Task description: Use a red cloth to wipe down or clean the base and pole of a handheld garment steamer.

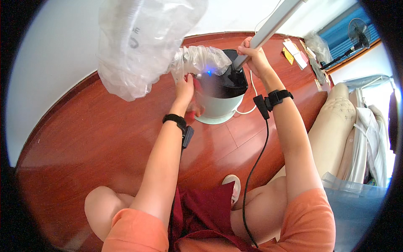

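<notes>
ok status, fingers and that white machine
Right fingers closed round grey pole. Left fingers at plastic sleeve, grip unclear. White machine upright, blue light on. Sleeve bunched over its black top.

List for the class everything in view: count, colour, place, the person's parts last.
Appliance: one, white and black, upper centre
Pole: one, silver, above appliance
Plastic covering: count unclear, translucent, upper left
Cord: one, white, beside appliance
Fan: one, black, upper right
Flat item: one, yellow, upper right
Papers: several, pale, upper right
Sofa: one, cream, right
Plastic sheet: one, bluish, lower right
Floor: one, reddish-brown, beneath
Wall: one, white, left
Wristbands: two, black, wrists
Shoe: one, white, lower centre
Garment: one, maroon, lap
Sleeves: two, orange, lower edge
Left grip: one, bare, at plastic covering
Right grip: one, bare, around pole
</notes>
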`<state>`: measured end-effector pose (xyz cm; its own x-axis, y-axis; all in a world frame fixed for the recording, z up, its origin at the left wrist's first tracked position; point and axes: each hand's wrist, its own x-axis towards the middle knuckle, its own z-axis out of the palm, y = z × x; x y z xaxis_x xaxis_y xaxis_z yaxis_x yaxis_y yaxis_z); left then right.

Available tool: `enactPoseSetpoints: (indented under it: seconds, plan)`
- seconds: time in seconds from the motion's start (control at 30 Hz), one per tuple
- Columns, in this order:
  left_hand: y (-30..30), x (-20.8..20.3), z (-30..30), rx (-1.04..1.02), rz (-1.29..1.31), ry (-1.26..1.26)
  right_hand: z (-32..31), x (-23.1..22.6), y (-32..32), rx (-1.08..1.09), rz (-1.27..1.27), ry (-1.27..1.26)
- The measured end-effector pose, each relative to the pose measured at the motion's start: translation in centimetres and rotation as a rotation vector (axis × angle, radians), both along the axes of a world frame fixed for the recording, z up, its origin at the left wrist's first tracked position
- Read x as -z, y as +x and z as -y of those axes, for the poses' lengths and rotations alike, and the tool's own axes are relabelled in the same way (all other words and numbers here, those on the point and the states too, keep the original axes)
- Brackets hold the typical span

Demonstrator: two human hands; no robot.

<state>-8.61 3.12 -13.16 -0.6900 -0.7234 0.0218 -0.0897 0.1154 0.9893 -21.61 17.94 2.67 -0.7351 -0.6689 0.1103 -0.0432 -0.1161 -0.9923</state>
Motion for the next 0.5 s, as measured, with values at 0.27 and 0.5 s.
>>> enactPoseSetpoints:
  seconds: [0.27, 0.5]
  plan:
    - [1.8, -0.6, -1.8, 0.046, -0.034, 0.042, -0.4, -0.2, 0.2, 0.058, 0.0, 0.03]
    - [1.1, -5.3, -1.5, 0.316, 0.059, -0.609, -0.2, -0.2, 0.3, 0.038, -0.005, 0.026]
